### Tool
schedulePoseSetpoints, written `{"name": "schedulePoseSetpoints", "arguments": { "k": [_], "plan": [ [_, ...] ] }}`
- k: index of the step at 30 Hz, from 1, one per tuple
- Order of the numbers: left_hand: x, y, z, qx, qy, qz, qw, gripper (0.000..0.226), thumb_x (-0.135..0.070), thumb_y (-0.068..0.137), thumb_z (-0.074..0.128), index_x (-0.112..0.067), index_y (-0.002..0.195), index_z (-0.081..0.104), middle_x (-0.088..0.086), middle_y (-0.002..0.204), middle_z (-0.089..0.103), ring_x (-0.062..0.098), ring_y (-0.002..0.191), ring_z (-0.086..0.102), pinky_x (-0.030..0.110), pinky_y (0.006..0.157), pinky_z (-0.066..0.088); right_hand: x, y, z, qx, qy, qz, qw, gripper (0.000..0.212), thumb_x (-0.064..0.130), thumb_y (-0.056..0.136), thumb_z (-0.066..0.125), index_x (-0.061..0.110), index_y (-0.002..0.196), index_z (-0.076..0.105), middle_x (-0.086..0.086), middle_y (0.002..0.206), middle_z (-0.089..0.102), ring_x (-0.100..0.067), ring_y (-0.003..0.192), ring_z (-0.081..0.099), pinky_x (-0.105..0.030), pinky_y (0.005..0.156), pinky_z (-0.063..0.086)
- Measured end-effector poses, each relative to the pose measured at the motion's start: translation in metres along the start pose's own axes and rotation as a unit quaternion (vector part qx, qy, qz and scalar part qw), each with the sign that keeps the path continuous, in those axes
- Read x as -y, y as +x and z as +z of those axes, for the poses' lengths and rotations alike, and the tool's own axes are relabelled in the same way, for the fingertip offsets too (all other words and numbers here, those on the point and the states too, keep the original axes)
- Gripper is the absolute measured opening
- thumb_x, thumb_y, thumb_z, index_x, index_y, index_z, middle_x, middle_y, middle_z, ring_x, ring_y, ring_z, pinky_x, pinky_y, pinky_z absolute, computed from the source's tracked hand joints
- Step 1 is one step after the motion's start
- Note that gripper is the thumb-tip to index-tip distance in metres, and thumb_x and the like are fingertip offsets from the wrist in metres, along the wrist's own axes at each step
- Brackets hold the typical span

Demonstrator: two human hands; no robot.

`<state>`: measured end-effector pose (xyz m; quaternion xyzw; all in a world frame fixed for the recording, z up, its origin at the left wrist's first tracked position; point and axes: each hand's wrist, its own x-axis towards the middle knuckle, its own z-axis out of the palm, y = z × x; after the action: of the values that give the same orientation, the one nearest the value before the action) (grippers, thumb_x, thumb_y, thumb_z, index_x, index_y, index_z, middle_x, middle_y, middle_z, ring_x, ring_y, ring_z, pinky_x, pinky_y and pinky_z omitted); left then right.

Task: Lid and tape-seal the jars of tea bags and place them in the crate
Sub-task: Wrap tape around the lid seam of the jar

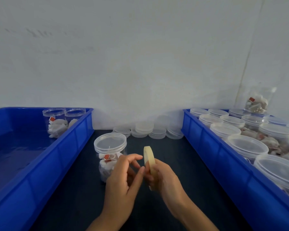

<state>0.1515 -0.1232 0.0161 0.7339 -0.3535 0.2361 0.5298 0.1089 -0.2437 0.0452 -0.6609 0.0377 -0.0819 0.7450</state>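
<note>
A clear jar of tea bags [108, 155] with its lid on stands on the dark table, just left of my hands. My right hand [163, 179] grips a pale yellow tape roll [148, 157] held on edge. My left hand [122, 180] is beside the roll, its thumb and fingertips at the roll's near rim; whether they pinch the tape end I cannot tell. The left blue crate [70, 147] holds two open jars of tea bags [57, 124] at its far end. The right blue crate [212, 147] is packed with lidded jars [247, 145].
Stacks of clear spare lids [143, 130] line the wall at the back of the table between the crates. A plastic bag of tea bags [257, 104] stands at the far end of the right crate. A white wall rises behind.
</note>
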Motion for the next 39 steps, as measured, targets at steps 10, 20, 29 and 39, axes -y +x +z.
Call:
{"name": "schedulePoseSetpoints", "arguments": {
  "k": [10, 20, 29, 39],
  "plan": [
    [0.005, 0.001, -0.002, 0.072, 0.052, 0.102, 0.991, 0.016, -0.030, 0.085, 0.057, -0.026, 0.100, 0.057, -0.017, 0.103, 0.053, 0.001, 0.089, 0.060, 0.014, 0.071, 0.051, -0.010, -0.002, -0.003, 0.043, -0.048, -0.014, 0.998, 0.034, 0.007, 0.053, 0.040, 0.003, 0.085, 0.051, -0.010, 0.075, 0.050, -0.014, 0.065, 0.048, -0.028, 0.061, 0.035],
    [0.008, 0.001, -0.002, 0.080, 0.082, 0.034, 0.993, 0.024, -0.004, 0.076, 0.076, -0.021, 0.082, 0.060, -0.016, 0.086, 0.057, 0.006, 0.085, 0.058, 0.020, 0.072, 0.049, -0.015, -0.001, -0.012, 0.122, -0.213, -0.024, 0.969, 0.035, -0.009, 0.079, 0.039, 0.020, 0.098, 0.044, 0.004, 0.089, 0.051, 0.007, 0.067, 0.049, -0.012, 0.059, 0.040],
    [0.005, 0.005, -0.009, 0.063, 0.141, 0.055, 0.986, 0.027, -0.004, 0.073, 0.079, -0.019, 0.075, 0.056, -0.017, 0.080, 0.051, -0.004, 0.070, 0.049, 0.012, 0.069, 0.045, -0.012, 0.001, -0.016, 0.124, -0.397, -0.053, 0.908, 0.062, 0.017, 0.099, 0.045, 0.034, 0.148, 0.012, 0.001, 0.126, 0.054, -0.003, 0.098, 0.057, -0.013, 0.077, 0.046],
    [0.007, 0.004, -0.010, 0.055, 0.144, 0.039, 0.987, 0.024, 0.004, 0.077, 0.073, -0.016, 0.083, 0.062, -0.013, 0.082, 0.059, -0.002, 0.076, 0.057, 0.014, 0.076, 0.047, -0.011, 0.001, -0.016, 0.089, -0.358, -0.069, 0.927, 0.053, 0.022, 0.093, 0.060, 0.033, 0.134, 0.029, -0.005, 0.087, 0.070, -0.006, 0.071, 0.065, -0.018, 0.070, 0.053]
  ]
}}
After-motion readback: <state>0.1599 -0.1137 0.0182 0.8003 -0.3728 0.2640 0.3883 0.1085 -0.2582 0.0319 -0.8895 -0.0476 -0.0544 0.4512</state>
